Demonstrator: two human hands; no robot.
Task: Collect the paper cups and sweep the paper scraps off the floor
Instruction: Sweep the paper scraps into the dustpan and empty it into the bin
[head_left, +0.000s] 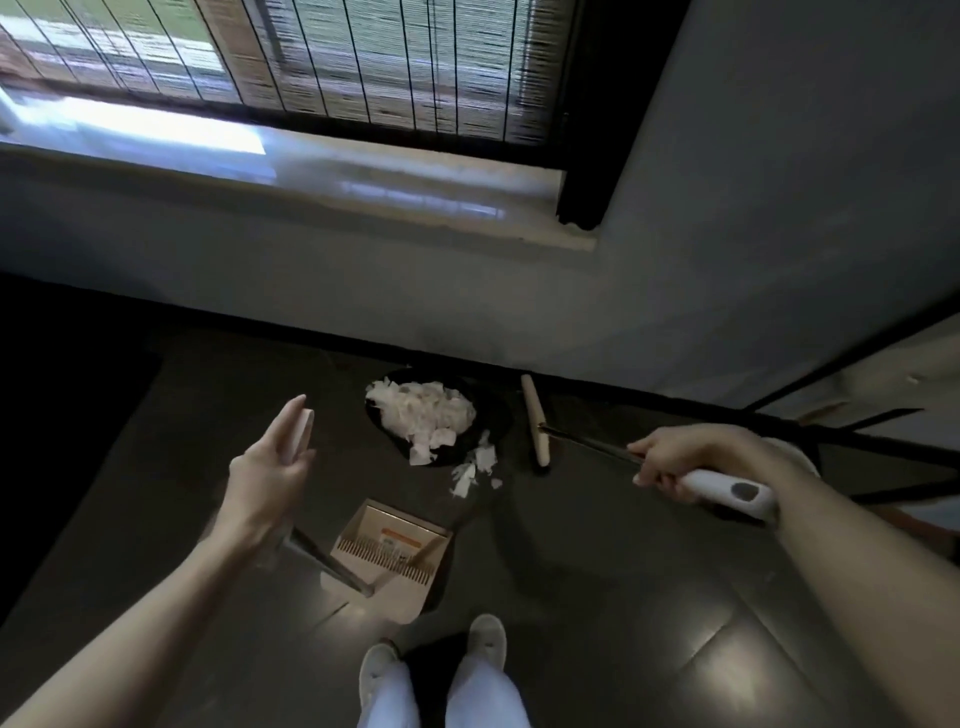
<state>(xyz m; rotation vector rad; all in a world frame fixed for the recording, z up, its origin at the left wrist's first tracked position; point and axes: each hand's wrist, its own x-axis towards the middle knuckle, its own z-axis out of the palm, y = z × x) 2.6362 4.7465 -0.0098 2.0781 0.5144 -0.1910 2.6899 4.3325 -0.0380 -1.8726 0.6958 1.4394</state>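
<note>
Below, in the head view, the left hand lies straight-fingered, unclenched, against the pale handle of the dustpan, which stands at six o'clock of the heaped paper scraps, while the right hand grasps the broom, its head on the floor at three o'clock of them.

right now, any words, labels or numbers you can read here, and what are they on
Nothing here is readable.
sticker with an orange band, on the dustpan: too blurred to read.
grey oval mark on the broom handle: no legible text.
</note>
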